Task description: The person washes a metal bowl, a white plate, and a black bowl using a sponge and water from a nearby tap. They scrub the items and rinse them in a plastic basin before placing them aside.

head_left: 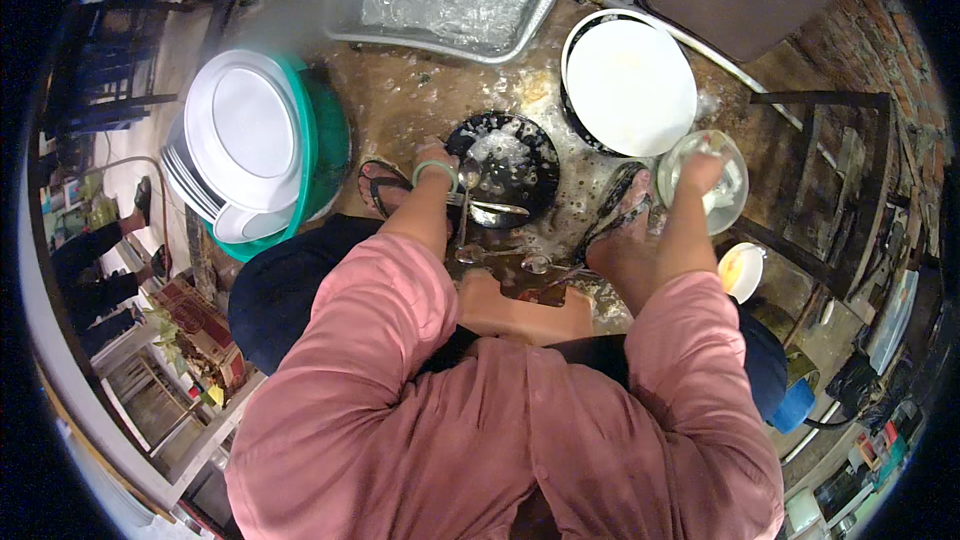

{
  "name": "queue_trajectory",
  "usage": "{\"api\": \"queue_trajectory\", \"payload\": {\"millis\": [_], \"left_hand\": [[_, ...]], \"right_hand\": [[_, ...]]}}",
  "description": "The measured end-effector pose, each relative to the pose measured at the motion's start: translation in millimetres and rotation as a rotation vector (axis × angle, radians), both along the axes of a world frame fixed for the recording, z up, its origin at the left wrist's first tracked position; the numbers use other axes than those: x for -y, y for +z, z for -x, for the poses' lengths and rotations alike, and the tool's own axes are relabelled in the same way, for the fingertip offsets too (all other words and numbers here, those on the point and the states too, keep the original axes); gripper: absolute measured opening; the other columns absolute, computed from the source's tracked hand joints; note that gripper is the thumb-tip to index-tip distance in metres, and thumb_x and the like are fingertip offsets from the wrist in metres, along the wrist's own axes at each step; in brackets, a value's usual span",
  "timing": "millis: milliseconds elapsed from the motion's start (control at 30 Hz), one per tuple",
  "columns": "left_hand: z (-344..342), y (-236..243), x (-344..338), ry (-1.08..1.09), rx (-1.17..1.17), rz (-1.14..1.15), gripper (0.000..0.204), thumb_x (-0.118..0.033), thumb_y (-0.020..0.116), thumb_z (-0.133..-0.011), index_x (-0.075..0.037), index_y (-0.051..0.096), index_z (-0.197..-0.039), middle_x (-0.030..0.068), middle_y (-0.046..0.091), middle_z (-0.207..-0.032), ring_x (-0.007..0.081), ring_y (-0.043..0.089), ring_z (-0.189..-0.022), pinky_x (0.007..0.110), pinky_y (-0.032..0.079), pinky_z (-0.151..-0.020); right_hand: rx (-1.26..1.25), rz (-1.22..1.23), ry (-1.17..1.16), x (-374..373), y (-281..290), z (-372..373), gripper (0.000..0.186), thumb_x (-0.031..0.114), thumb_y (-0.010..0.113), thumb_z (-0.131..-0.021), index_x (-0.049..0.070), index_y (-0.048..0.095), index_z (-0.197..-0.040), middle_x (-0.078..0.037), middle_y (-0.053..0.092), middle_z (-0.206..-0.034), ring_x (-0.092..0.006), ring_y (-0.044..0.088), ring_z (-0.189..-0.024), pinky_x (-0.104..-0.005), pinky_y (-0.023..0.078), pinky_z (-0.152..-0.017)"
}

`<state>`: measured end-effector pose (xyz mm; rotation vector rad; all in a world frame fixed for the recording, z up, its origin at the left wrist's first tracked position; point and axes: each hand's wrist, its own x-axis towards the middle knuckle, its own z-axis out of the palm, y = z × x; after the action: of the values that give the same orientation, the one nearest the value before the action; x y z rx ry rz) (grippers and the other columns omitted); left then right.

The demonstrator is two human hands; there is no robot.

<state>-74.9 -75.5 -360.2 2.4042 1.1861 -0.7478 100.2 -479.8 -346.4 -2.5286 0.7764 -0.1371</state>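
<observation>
My left hand [437, 155] is closed at the left rim of a round black pan [535, 165] with suds in it; what its fingers hold is hidden. A bracelet rings that wrist. Spoons and other metal cutlery [498, 212] lie at the near side of the pan. To the right, my right hand [703, 172] reaches into a translucent bowl [735, 210] of whitish, foamy contents. Its fingers are curled, and I cannot make out what is in them. More spoons [536, 263] rest on the wet floor between my feet.
White plates [242, 120] are stacked in a green basin [322, 145] at left. A grey tub [450, 0] of water stands ahead. A large white round dish [630, 85] sits right of the pan. A small white bowl [741, 270] and a wooden frame [880, 190] are farther right.
</observation>
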Motion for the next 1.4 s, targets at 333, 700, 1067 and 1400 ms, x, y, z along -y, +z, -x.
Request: {"api": "queue_trajectory", "payload": {"millis": [333, 700, 1067, 1400], "left_hand": [[5, -21, -5, -0.081, -0.112, -0.103, 0.062, -0.032, 0.072, -0.059, -0.002, 0.044, -0.105, 0.0202, 0.051, -0.107, 0.0309, 0.05, -0.101, 0.036, 0.042, -0.085], [-34, 105, 25, -0.19, 0.151, -0.029, 0.058, -0.032, 0.062, -0.064, 0.0, 0.042, -0.108, 0.022, 0.054, -0.101, 0.0324, 0.053, -0.096, 0.037, 0.043, -0.083], [-21, 150, 59, 0.134, 0.591, 0.327, 0.036, -0.018, 0.052, -0.07, 0.005, 0.051, -0.098, 0.0257, 0.054, -0.097, 0.0357, 0.051, -0.094, 0.038, 0.04, -0.081], [7, 190, 84, 0.0, 0.62, 0.288, 0.031, -0.019, 0.053, -0.076, 0.0, 0.053, -0.101, 0.0252, 0.057, -0.091, 0.0362, 0.055, -0.088, 0.037, 0.042, -0.076]], "right_hand": [[-0.61, 0.225, 0.431, 27, -40, 17, 0.046, 0.027, 0.055, -0.071, -0.004, 0.049, -0.105, -0.021, 0.056, -0.099, -0.0321, 0.054, -0.095, -0.0359, 0.041, -0.082], [0.196, -0.299, -0.269, -11, 18, 19, 0.043, 0.017, 0.058, -0.07, -0.004, 0.048, -0.106, -0.02, 0.058, -0.094, -0.0337, 0.056, -0.085, -0.0363, 0.044, -0.077], [0.455, -0.494, 0.28, -83, 52, 38, 0.029, 0.005, 0.049, -0.072, -0.002, 0.049, -0.101, -0.021, 0.056, -0.091, -0.0345, 0.054, -0.082, -0.0369, 0.042, -0.076], [0.469, -0.734, 0.991, -237, 123, 149, 0.032, 0.01, 0.046, -0.079, 0.003, 0.048, -0.11, -0.019, 0.05, -0.109, -0.0325, 0.045, -0.103, -0.0357, 0.035, -0.09]]}}
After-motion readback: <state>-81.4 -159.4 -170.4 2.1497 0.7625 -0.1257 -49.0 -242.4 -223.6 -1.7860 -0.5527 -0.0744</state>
